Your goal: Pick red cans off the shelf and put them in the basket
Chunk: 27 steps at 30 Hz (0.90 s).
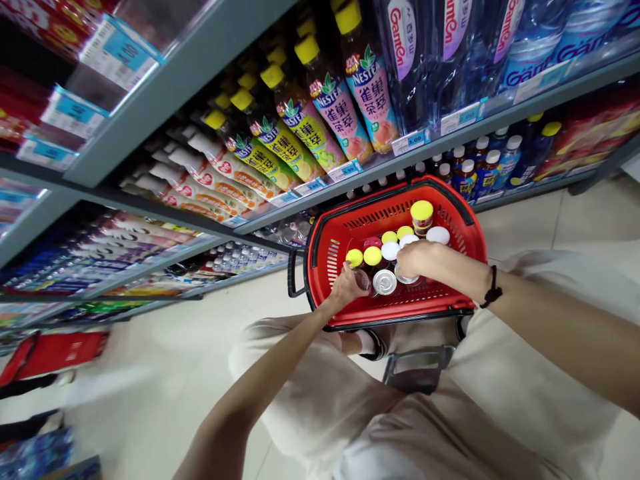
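Both hands reach into a red shopping basket point(395, 308) in front of my knees. My left hand point(345, 288) is closed around a can point(362, 280) at the basket's near left side, beside a yellow-capped bottle point(355, 258). My right hand point(420, 259) is closed, fingers down, on a can point(407, 276) whose top is partly covered by the hand. Between the hands stands a can with a silver pull-tab lid point(385, 283). Several yellow- and white-capped bottles stand upright behind it, including a taller yellow-capped one point(422, 215). Their labels are mostly hidden.
Shelves of drinks rise beyond the basket, with Nestea bottles point(330, 100), large water bottles point(415, 60) and white-capped bottles point(493, 167) low down. The basket's black handle point(296, 273) sticks out left. Under me is a grey stool point(420, 367). Another person's foot point(53, 421) shows at far left.
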{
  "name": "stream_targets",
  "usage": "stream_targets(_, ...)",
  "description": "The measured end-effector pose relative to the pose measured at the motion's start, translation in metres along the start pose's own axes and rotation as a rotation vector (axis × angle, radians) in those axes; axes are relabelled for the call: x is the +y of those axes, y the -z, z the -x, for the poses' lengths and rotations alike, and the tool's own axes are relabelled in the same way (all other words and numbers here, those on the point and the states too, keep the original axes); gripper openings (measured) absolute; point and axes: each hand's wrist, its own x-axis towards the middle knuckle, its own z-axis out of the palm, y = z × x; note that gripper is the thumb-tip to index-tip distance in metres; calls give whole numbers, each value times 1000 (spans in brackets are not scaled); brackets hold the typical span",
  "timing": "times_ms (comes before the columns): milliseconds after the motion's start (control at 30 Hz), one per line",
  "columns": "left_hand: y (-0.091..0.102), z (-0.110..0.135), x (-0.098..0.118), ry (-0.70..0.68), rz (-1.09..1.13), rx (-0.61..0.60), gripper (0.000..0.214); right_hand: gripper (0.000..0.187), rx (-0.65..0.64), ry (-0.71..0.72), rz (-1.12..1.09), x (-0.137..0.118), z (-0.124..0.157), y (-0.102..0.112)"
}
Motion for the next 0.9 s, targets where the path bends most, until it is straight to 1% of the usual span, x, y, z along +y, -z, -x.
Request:
stream_targets(67, -1, 3, 2, 3, 1, -7, 115, 35, -128, -63, 66, -1, 6, 5)
stream_targets(133, -1, 7, 2, 11, -2, -13, 120, 38, -183, -83, 89, -1, 10, 8)
stream_targets(267, -1, 11, 3, 27, -23, -37, 131, 37, -205, -77, 115, -2, 10, 7)
stream_targets(467, -1, 4, 12, 46, -48, -80, 142, 36, -186, -69, 130, -10, 9, 8)
stream_targets(633, -2, 9, 20, 71, -30, -94, 136, 42, -183, -52, 143, -10, -3, 1)
stream_targets(700, 0, 11, 23, 70, -5, -102, 130, 46, -189, -54, 158, -7, -8, 3)
stream_targets(767, 10, 12, 25, 58, 40, -120, 123, 48, -170, -52, 176, -2, -9, 14)
stream_targets(800, 20, 13, 25, 52, 69, -135, 118, 47, -128, -27, 167, 3, -7, 23)
stream_targets(833, 35, 16, 26, 43, 103, -150, 110, 46, -65, 0, 142, 9, -4, 33)
stream_targets(867, 54, 22, 27, 35, 138, -164, 102, 45, 26, 38, 80, 16, 1, 44)
stream_targets(900, 77, 32, 27, 16, 186, -165, 90, 46, 129, 50, -3, 23, 5, 55)
